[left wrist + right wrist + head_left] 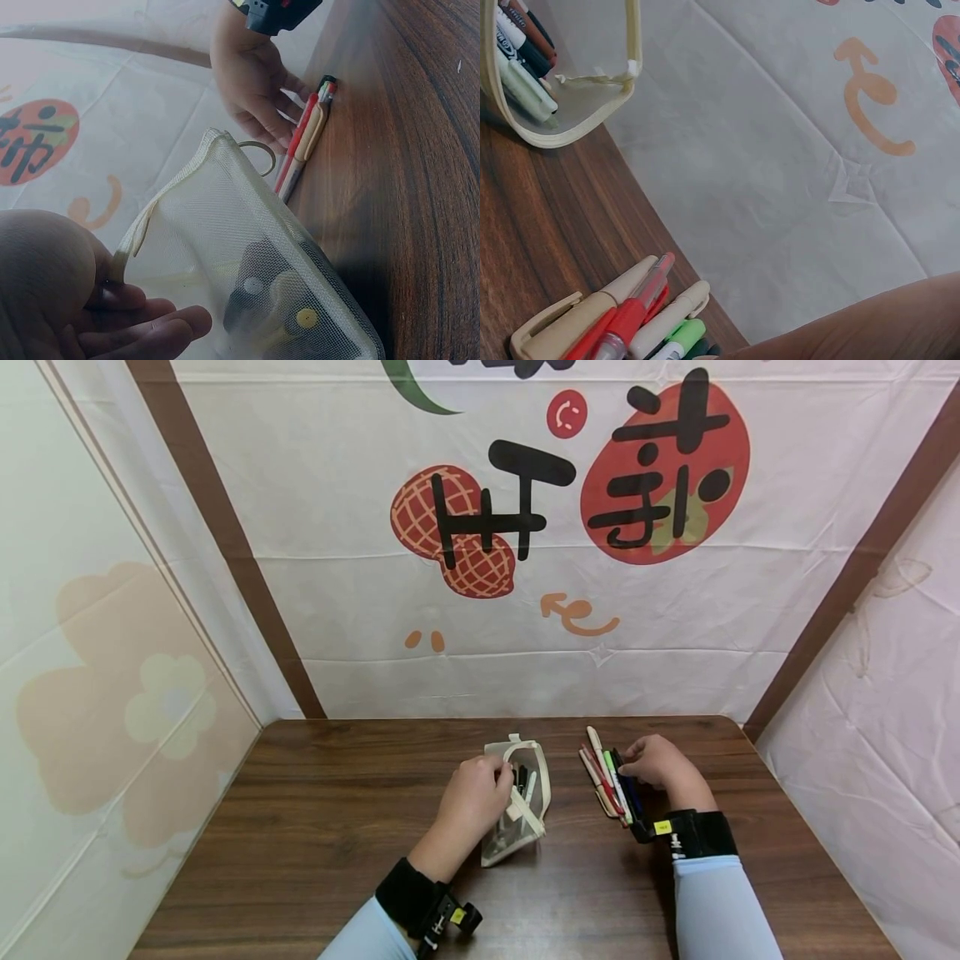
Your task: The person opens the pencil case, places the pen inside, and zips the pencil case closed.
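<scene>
My left hand (474, 789) pinches the rim of a cream mesh pencil case (217, 217), its zipped mouth held open. Inside it, several pens and markers (525, 67) stand together. To the right, several pens lie side by side on the table: a beige pen (559, 330), a red pen (630, 315), a green-capped pen (682, 337) and dark ones at the right edge. Fingertips of my right hand (660, 764) are at the dark pen (618, 758) on that edge; I cannot tell if they pinch it.
The brown wooden table (322, 827) carries the case and pens near its far edge. Behind it hangs a white printed curtain (360, 610), with further white cloth (900, 677) along the right side.
</scene>
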{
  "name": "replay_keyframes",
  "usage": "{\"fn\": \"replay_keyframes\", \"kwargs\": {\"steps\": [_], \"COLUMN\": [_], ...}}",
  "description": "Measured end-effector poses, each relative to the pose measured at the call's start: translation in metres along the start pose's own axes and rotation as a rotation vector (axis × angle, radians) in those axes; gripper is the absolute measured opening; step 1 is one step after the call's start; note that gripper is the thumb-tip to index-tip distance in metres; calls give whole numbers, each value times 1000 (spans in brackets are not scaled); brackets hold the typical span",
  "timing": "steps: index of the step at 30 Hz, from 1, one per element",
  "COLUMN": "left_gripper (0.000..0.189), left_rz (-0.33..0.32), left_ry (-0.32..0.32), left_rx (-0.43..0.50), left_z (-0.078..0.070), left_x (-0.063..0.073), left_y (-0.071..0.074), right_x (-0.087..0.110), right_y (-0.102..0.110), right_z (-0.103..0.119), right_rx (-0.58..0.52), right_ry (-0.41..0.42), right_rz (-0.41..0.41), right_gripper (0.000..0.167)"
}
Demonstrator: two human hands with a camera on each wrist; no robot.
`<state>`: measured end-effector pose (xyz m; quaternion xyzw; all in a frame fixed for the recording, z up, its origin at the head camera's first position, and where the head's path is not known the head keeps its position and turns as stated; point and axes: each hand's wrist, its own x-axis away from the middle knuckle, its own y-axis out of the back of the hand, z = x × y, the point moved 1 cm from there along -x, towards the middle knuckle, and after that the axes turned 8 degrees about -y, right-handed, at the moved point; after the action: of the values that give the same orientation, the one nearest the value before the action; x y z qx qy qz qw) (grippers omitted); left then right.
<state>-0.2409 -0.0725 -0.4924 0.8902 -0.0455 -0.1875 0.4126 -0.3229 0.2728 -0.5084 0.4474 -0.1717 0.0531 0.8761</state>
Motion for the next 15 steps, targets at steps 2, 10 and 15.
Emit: {"fn": "replay_keyframes", "kwargs": {"steps": [2,10,15], "left_gripper": [39,38,39], "left_rz": [3,14,17], "left_ry": [3,8,5], "left_rx": [2,0,6], "left_z": [0,0,0], "left_x": [0,0,0], "left_y": [0,0,0], "right_x": [-1,-10,-12], "right_y": [-1,-4,-6], "right_z": [0,-1,-1], "right_rx": [9,14,16], "right_ry": [3,9,12], "right_rz": [0,17,28], "right_gripper": [39,42,48]}}
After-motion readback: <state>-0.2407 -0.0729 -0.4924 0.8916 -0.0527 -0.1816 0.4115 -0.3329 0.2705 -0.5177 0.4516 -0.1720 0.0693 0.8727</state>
